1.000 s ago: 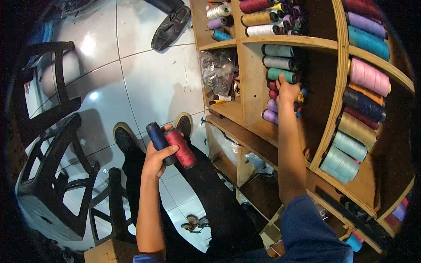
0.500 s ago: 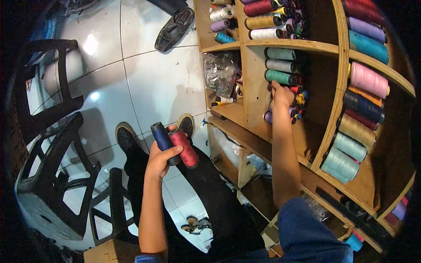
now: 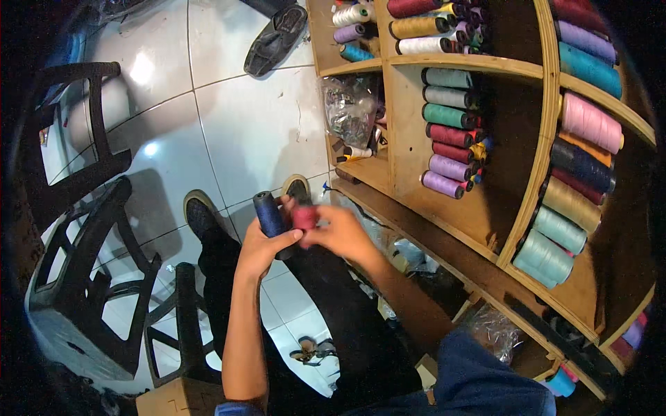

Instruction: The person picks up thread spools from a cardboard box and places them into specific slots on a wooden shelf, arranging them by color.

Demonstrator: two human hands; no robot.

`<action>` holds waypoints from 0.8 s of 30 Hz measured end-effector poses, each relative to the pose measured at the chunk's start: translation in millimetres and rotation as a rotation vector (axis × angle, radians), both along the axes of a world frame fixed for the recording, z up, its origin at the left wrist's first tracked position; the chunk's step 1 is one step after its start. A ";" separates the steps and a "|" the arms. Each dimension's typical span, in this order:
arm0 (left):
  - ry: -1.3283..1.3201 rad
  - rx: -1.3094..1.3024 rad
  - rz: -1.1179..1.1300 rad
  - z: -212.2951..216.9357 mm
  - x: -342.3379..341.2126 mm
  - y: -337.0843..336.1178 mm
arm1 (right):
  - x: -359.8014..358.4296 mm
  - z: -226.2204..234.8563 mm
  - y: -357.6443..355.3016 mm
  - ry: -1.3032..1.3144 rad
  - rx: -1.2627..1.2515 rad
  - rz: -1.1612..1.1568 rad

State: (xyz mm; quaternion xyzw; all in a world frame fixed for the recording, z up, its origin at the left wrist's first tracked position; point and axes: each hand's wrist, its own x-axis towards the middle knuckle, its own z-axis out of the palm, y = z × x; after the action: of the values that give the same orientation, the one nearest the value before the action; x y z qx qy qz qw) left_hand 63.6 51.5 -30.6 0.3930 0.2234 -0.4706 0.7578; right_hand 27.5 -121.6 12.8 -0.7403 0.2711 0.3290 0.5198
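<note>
My left hand point(image 3: 257, 251) is closed around a navy blue thread spool point(image 3: 269, 216), held upright over my lap with its dark core end on top. Beside it is a red thread spool point(image 3: 304, 218), slightly blurred. My right hand point(image 3: 341, 232) pinches this red spool from the right, with thumb and fingers about its side. Some left fingertips show behind the red spool, and whether they still press on it I cannot tell.
On my right stands a wooden shelf point(image 3: 466, 58) in compartments. A middle one holds stacked spools: grey, a green spool point(image 3: 447, 115), dark red and purple. Larger cones point(image 3: 548, 256) lie farther right. Black plastic chairs point(image 3: 104, 277) stand left, and a black sandal point(image 3: 275, 41) lies ahead.
My right hand has left the stacked spools on the shelf and come down left to the red spool beside my left hand. Dark red spools it covered now show under the green one.
</note>
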 end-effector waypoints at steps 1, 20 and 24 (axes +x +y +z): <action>-0.081 0.019 0.019 -1.4 -1.8 1.1 | 0.7 1.9 -13.2 -0.151 -0.245 -0.021; 0.092 -0.023 0.034 7.6 4.1 -1.4 | 20.1 -55.4 -288.6 -0.404 -1.273 -0.686; 0.103 0.000 0.034 4.5 3.1 4.4 | 14.5 -65.7 -276.2 -0.413 -1.160 -0.704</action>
State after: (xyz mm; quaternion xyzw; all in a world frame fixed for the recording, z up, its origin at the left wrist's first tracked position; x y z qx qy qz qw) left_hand 66.7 55.9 -26.1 0.3643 0.2687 -0.4775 0.7531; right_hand 42.0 -397.9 -52.8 -0.8134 0.5217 -0.2032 0.1581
